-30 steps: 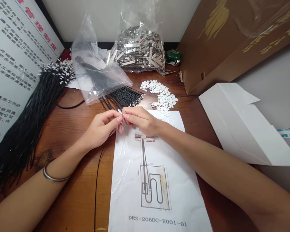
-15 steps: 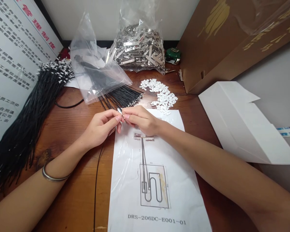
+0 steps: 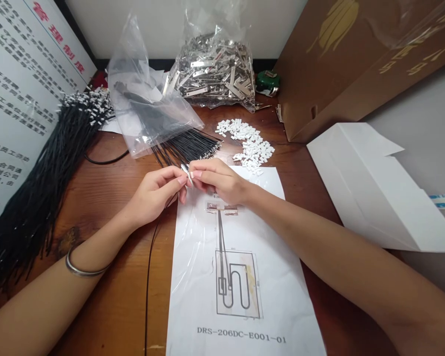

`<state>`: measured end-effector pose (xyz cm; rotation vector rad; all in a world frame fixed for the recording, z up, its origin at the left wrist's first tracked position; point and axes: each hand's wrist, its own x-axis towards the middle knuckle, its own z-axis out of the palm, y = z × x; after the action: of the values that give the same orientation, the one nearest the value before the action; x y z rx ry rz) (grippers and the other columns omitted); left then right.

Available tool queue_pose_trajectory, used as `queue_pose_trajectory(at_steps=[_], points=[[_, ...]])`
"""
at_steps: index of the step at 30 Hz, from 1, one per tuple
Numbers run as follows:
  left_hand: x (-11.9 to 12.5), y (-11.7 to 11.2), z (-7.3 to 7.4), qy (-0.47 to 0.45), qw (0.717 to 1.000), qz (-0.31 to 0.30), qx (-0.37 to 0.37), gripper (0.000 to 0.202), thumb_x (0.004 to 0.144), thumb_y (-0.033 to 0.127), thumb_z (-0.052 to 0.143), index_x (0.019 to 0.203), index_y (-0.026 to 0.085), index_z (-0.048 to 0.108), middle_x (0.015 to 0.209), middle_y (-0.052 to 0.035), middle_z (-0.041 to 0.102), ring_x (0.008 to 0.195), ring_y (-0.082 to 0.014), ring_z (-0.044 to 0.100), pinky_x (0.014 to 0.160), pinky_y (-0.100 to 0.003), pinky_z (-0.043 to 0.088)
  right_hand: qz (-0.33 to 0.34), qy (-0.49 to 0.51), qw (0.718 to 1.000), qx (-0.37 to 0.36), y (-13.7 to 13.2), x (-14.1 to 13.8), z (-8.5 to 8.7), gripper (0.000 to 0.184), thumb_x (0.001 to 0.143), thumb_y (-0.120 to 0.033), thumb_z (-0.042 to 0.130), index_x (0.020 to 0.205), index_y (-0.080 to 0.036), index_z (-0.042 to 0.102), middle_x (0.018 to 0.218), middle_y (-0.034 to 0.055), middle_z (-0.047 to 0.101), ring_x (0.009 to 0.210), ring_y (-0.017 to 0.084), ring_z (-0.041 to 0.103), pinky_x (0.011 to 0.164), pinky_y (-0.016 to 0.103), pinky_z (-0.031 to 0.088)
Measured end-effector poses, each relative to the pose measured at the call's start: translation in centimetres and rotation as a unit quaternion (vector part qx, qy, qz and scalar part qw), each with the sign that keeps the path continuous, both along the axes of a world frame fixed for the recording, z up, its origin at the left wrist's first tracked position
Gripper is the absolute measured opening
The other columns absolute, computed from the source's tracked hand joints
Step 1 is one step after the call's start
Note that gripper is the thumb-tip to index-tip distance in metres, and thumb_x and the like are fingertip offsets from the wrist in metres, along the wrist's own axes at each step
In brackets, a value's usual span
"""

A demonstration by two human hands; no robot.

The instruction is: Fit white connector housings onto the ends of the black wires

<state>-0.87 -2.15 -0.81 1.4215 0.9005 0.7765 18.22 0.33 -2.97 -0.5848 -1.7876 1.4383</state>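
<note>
My left hand [image 3: 156,194] is closed in a pinch on a thin black wire [image 3: 147,277], which hangs down over the table edge of the paper. Against it, fingertip to fingertip, my right hand [image 3: 222,182] pinches a small white connector housing [image 3: 190,174] where the wire's end lies. How far the wire end sits in the housing is hidden by the fingers. Just beyond my hands is a bundle of black wires [image 3: 193,143] with metal-tipped ends, partly inside a clear bag [image 3: 133,118]. A pile of white connector housings [image 3: 254,151] lies past my right hand.
A printed drawing sheet [image 3: 193,296] lies under my hands. At the back stand a bag of metal strips [image 3: 215,69] and a green tape measure [image 3: 268,83]. Wires with white ends [image 3: 55,148] heap at left; a brown box [image 3: 319,74] and folded white card [image 3: 371,193] flank the right.
My right fingertips have shifted slightly, and more of the white housing shows between the two hands. My left hand keeps its pinch. The whole view has shifted a little.
</note>
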Motion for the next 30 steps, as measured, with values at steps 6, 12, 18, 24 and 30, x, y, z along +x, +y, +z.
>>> queue_pose_trajectory(at_steps=[6,12,18,24,30], points=[[-0.18,-0.12,0.4,0.027,0.999,-0.035,0.011,0.024,0.089,0.037,0.064,0.078,0.016,0.061,0.051,0.0048,0.047,0.046,-0.0076,0.038,0.045,-0.023,0.025,0.069,0.039,0.993,-0.09,0.04,0.18,0.48,0.023,0.084,-0.023,0.05,0.062,-0.018,0.05,0.046,-0.006,0.042,0.042,0.008,0.032,0.042,0.024,0.02],[-0.04,-0.17,0.72,0.031,0.998,-0.049,0.016,0.034,0.087,0.048,0.067,0.076,0.016,0.059,0.05,0.005,0.046,0.045,-0.0077,0.038,0.044,-0.023,0.027,0.109,0.048,0.986,-0.117,-0.02,-0.02,0.43,0.02,0.084,-0.023,0.05,0.065,-0.017,0.054,0.044,-0.007,0.042,0.04,0.007,0.032,0.04,0.023,0.02],[-0.18,-0.12,0.72,0.047,0.997,-0.052,0.044,0.034,0.092,0.045,0.062,0.076,0.015,0.061,0.052,0.0028,0.055,0.045,-0.007,0.039,0.045,-0.022,0.029,0.11,0.047,0.985,-0.127,0.01,-0.02,0.34,0.019,0.083,-0.022,0.051,0.066,-0.015,0.054,0.047,-0.0068,0.042,0.042,0.006,0.031,0.04,0.023,0.019],[-0.04,-0.17,0.85,0.049,0.997,-0.054,0.024,0.039,0.088,0.052,0.066,0.073,0.015,0.061,0.05,0.0021,0.057,0.044,-0.0079,0.042,0.045,-0.023,0.03,0.118,0.061,0.984,-0.117,0.03,-0.04,0.44,0.022,0.084,-0.02,0.05,0.062,-0.017,0.052,0.047,-0.0069,0.039,0.043,0.006,0.029,0.042,0.023,0.019],[0.07,-0.14,0.92,0.039,0.998,-0.056,0.014,0.043,0.085,0.056,0.069,0.069,0.017,0.059,0.049,0.0021,0.056,0.044,-0.0086,0.044,0.046,-0.024,0.031,0.129,0.055,0.984,-0.107,0.07,-0.07,0.55,0.023,0.084,-0.02,0.05,0.06,-0.018,0.05,0.047,-0.0067,0.037,0.044,0.007,0.028,0.043,0.024,0.02]])
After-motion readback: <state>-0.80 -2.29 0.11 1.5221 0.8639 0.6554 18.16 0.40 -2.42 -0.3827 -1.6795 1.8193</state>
